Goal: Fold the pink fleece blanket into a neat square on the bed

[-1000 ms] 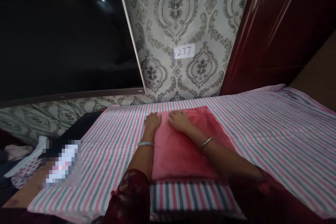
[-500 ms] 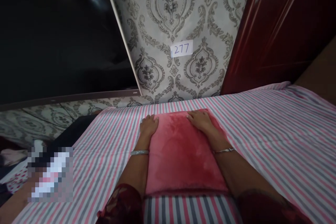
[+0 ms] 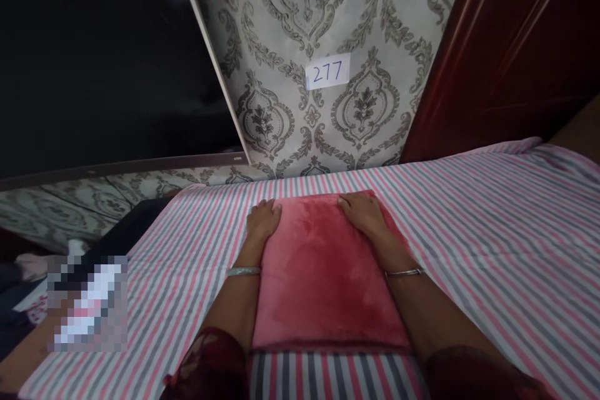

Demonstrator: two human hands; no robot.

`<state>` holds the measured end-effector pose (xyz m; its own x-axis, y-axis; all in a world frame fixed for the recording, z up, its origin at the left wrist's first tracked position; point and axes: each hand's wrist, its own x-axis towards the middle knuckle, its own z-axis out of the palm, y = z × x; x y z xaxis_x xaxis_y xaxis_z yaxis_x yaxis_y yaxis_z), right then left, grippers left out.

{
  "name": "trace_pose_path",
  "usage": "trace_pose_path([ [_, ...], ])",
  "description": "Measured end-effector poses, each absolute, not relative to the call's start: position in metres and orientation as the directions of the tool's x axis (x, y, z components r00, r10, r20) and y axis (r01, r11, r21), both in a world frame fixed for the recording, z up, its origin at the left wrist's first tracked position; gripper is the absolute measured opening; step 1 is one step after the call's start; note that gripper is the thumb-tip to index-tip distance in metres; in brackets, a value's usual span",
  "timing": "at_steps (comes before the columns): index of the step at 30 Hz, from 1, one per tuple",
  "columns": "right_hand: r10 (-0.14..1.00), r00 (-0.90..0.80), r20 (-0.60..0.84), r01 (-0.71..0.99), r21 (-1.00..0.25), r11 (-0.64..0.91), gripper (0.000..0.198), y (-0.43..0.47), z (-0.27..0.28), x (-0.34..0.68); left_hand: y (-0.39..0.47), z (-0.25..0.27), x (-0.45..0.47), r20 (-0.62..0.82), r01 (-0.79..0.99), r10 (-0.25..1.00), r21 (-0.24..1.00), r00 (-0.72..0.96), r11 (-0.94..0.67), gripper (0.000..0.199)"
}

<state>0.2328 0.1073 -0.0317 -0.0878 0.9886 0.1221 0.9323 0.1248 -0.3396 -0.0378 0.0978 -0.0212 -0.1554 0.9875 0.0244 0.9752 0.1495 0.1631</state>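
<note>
A pink plush cloth (image 3: 328, 269), folded into a neat rectangle, lies flat on a striped sheet (image 3: 492, 225). It looks like a small blanket; its near edge shows a darker fold line. Against its far left corner rests my left hand (image 3: 263, 219), open, the thumb on the plush and the other fingers along the side. My right hand (image 3: 363, 211) is open too and lies flat over the far right corner. Both wrists wear a silvery bangle. Neither hand grips the cloth; the undersides of the fingers are hidden.
At the left stands a large dark television (image 3: 107, 69). Patterned wallpaper (image 3: 281, 62) with a paper label (image 3: 328, 71) reading 277 is behind the sheet. A dark red wooden panel (image 3: 506, 56) rises at right. Another person's arm (image 3: 23, 356) reaches in at lower left, partly pixelated.
The camera view has shifted slightly, so the wall and label appear a little higher. My hands stay at the same far corners of the folded cloth, which keeps its shape.
</note>
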Motion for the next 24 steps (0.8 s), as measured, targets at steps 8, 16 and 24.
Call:
trace_pose_path([
  [8,0.989,-0.069,0.129,0.938,-0.329,0.108,0.046,0.105,-0.024,0.229,0.095,-0.017,-0.037,0.032,0.974,0.988,0.177,-0.151,0.143,0.057],
  [16,0.985,-0.073,0.156,0.948,-0.296,0.117,0.044,0.093,-0.017,0.241,0.099,-0.017,-0.037,0.021,0.969,0.988,0.201,-0.152,0.145,0.060],
  [24,0.964,-0.097,0.246,0.933,-0.316,0.174,0.046,0.087,-0.036,0.248,0.102,-0.019,-0.040,0.017,0.968,0.990,0.210,-0.143,0.136,0.061],
])
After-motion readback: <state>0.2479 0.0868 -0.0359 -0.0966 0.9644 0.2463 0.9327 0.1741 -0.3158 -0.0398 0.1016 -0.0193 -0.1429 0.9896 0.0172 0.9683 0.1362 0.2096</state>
